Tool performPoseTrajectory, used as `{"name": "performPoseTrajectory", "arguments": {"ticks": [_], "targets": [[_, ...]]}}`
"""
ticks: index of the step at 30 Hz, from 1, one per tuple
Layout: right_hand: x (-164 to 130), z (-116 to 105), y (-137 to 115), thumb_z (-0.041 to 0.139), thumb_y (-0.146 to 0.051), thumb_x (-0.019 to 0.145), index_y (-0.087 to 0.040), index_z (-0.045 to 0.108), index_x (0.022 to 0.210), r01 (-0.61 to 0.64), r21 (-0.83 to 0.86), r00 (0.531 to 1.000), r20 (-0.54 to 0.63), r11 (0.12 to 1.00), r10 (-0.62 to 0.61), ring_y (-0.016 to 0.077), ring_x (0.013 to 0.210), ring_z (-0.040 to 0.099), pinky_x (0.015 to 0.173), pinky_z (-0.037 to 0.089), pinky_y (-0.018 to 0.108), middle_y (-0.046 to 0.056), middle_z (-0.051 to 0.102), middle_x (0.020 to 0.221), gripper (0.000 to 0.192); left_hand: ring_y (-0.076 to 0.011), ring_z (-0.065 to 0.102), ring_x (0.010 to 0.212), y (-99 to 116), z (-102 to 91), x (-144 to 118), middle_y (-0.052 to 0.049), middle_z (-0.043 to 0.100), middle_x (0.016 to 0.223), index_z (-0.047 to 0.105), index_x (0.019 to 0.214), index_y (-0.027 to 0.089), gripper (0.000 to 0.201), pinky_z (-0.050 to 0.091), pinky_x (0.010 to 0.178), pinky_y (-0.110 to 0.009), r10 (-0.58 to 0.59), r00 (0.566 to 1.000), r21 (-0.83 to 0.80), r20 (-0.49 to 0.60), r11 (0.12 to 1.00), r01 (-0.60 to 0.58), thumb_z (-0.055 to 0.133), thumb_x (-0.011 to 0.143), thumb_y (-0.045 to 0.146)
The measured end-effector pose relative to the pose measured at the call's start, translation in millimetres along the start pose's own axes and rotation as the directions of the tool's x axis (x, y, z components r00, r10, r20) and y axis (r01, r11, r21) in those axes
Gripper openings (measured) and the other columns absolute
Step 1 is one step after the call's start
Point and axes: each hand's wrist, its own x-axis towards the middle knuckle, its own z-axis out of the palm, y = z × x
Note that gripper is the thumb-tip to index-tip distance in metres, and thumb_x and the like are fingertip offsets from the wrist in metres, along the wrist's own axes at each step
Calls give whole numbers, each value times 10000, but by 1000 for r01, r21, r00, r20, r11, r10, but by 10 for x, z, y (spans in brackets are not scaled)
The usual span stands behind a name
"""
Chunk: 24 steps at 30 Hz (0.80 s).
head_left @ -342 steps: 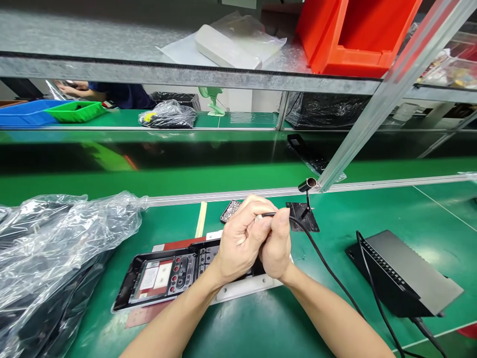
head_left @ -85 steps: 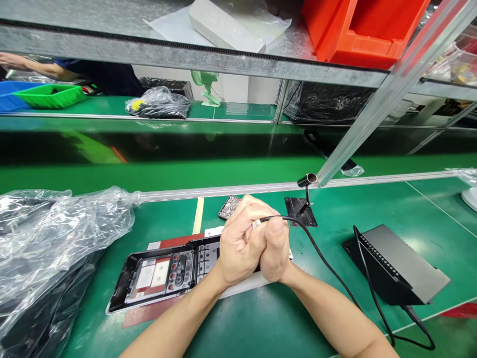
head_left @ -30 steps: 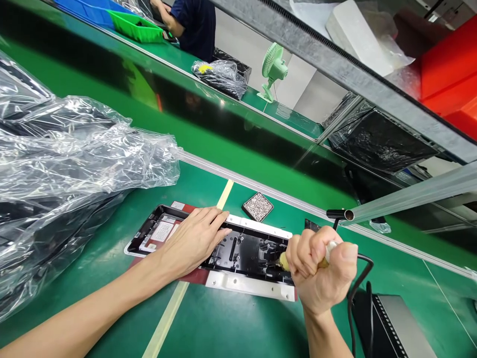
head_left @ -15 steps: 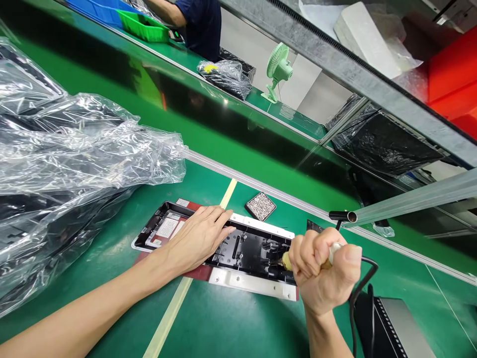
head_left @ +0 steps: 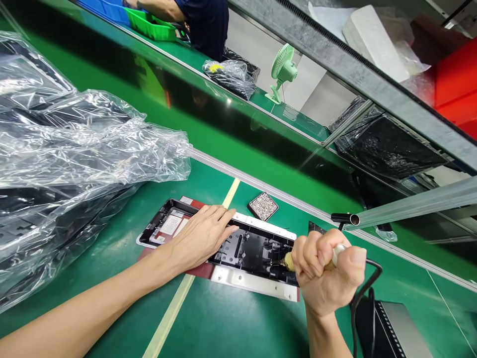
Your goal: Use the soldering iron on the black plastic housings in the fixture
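A long black plastic housing (head_left: 253,251) lies open side up between two white metal strips on a dark red base. My left hand (head_left: 208,231) rests flat across its left part, fingers outstretched and holding nothing. My right hand (head_left: 328,273) is wrapped around a corded soldering iron (head_left: 289,261), gripped like a dagger with its yellowish collar showing. Its thin tip points left into the housing's right part; whether it touches the plastic I cannot tell. My fist covers the housing's right end. Just beyond the housing sits a small black tray (head_left: 263,206) of tiny silvery pieces.
Plastic-wrapped black parts (head_left: 93,144) fill the left side. A black tube holder (head_left: 345,219) stands beside a metal post, and a grey-black box (head_left: 400,328) sits at lower right. Across the divider are a green fan (head_left: 282,69), a green bin (head_left: 152,27) and a person.
The whole view has shifted slightly, so the scene sits a little further right. Both hands and the soldering iron keep nearly the same place relative to the housing.
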Motion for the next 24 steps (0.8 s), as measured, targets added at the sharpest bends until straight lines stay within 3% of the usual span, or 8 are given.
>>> {"name": "performPoseTrajectory", "arguments": {"ticks": [24], "targets": [[0,10,21,547,-552,928,-210,455,582,16,-3,1000,-1,1000,-16,69,359,224,330,276,179,-92,257,423,496,-283,632,1064,2,1,-11,-141,672,1123,582,1268,120,402,492,930,-435,-22,1000,-7,20,1000,22,363,1076,397]]}}
